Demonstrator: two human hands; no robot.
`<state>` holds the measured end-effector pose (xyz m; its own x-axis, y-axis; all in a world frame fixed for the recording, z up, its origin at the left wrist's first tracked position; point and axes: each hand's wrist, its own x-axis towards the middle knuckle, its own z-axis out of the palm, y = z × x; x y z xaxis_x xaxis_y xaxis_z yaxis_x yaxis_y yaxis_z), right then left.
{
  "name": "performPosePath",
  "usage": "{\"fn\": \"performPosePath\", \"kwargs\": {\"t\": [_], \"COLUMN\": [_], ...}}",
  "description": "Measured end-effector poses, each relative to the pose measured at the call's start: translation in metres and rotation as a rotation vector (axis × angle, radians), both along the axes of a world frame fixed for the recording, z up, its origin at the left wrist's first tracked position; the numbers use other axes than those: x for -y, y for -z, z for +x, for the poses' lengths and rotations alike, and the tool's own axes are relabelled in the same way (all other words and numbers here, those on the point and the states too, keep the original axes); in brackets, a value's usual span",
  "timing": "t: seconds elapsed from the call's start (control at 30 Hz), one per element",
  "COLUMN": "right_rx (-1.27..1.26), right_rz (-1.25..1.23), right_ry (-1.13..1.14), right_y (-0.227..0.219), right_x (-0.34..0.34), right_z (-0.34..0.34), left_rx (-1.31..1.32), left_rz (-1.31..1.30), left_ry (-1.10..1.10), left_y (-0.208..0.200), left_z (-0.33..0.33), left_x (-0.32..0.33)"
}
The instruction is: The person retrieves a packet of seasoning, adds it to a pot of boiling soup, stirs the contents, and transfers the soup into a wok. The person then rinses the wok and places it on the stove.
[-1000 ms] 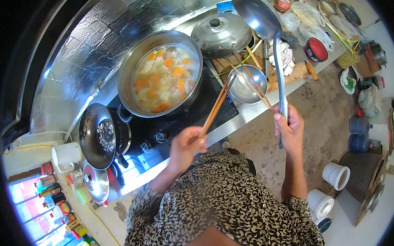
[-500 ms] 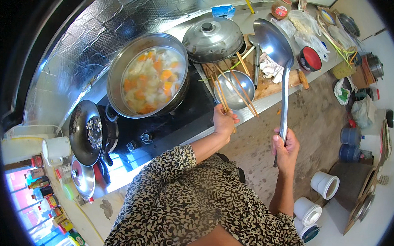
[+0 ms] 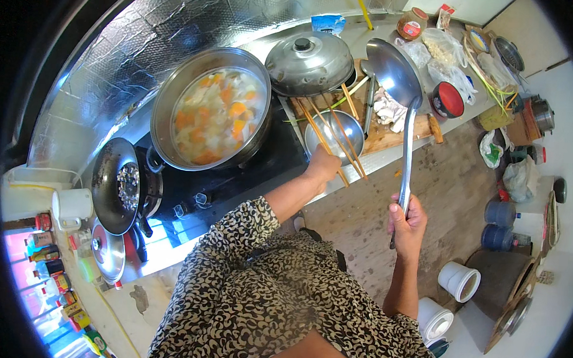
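Note:
My right hand (image 3: 407, 226) is wrapped round the long handle of a large metal ladle (image 3: 396, 72), held upright with its bowl at the far end. My left hand (image 3: 324, 163) is closed at the near rim of a steel bowl (image 3: 352, 127). A pair of wooden chopsticks (image 3: 317, 130) runs through its grip, though the fingertips are hidden. More chopsticks (image 3: 349, 143) lie across the same bowl. To the left stands a big steel pot (image 3: 162, 132) of soup with orange chunks and pale pieces. Its domed lid (image 3: 304, 68) rests behind the bowl.
A black wok (image 3: 110, 187) and a glass lid (image 3: 109, 254) sit left of the pot on the black stove (image 3: 235, 186). Beyond the ladle are a cutting board (image 3: 381, 133) with pale mushroom-like pieces (image 3: 388, 110), a red-lined bowl (image 3: 448, 100) and plastic bags (image 3: 454, 77). White buckets (image 3: 459, 280) stand at right.
My left hand has shifted slightly farther in over the bowl's rim, and its chopsticks lean more across the bowl. The ladle has stayed upright in my right hand, moving slightly down and left.

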<state>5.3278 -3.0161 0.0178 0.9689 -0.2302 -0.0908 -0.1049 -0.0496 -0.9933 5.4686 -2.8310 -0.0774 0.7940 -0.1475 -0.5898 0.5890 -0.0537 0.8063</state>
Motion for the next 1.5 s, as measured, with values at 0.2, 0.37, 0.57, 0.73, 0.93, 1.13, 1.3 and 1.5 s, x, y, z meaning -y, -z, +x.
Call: {"fn": "performPosePath", "kwargs": {"t": [0.2, 0.37, 0.57, 0.73, 0.93, 1.13, 1.3, 1.5], "right_rx": [0.02, -0.003, 0.064, 0.122, 0.077, 0.02, -0.017, -0.057], "right_rz": [0.022, -0.031, -0.085, -0.051, 0.032, 0.059, 0.015, -0.056], "right_ry": [-0.034, -0.057, -0.156, -0.32, -0.471, -0.639, -0.647, -0.509], "right_y": [-0.005, -0.003, 0.0, -0.002, -0.02, -0.042, -0.062, -0.076], "right_x": [-0.002, -0.014, -0.038, -0.081, -0.161, -0.207, -0.215, -0.216], "right_z": [0.004, 0.009, 0.012, 0.037, 0.055, 0.05, 0.045, 0.046], "left_rx": [-0.035, 0.22, 0.127, 0.058, 0.117, 0.303, 0.339, 0.208], "left_rz": [-0.054, -0.036, -0.272, 0.158, -0.04, -1.042, -1.699, -1.536], "left_ry": [0.13, 0.072, 0.188, -0.59, -1.185, -1.098, -0.861, -0.917], "left_y": [-0.031, -0.011, -0.017, -0.028, -0.05, -0.009, 0.022, 0.0], "left_z": [0.005, -0.032, -0.136, -0.269, -0.314, -0.232, -0.213, -0.216], "left_x": [-0.008, -0.034, -0.178, -0.318, -0.392, -0.418, -0.428, -0.436]}}
